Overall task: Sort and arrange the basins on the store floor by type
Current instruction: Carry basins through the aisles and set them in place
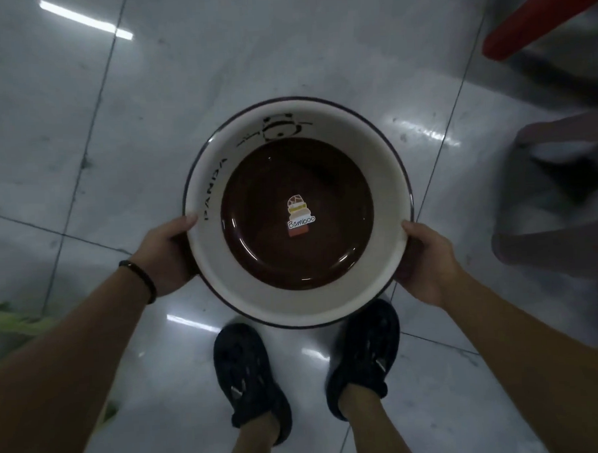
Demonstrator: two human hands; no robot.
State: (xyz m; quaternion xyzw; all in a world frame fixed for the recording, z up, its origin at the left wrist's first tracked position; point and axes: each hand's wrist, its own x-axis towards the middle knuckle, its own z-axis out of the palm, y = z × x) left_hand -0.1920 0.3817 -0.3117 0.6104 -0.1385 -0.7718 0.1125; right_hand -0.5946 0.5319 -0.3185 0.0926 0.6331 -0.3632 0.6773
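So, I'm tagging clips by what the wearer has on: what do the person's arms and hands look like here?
No sleeves or gloves are in view; both arms are bare right to the frame edge. The left hand has a thin dark band round its wrist. The right hand has nothing on its wrist, no watch or band.

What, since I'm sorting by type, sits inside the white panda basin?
A glossy brown basin seems nested in the white panda basin, a Bamboo sticker at its centre. It covers the white basin's floor, so anything beneath is hidden.
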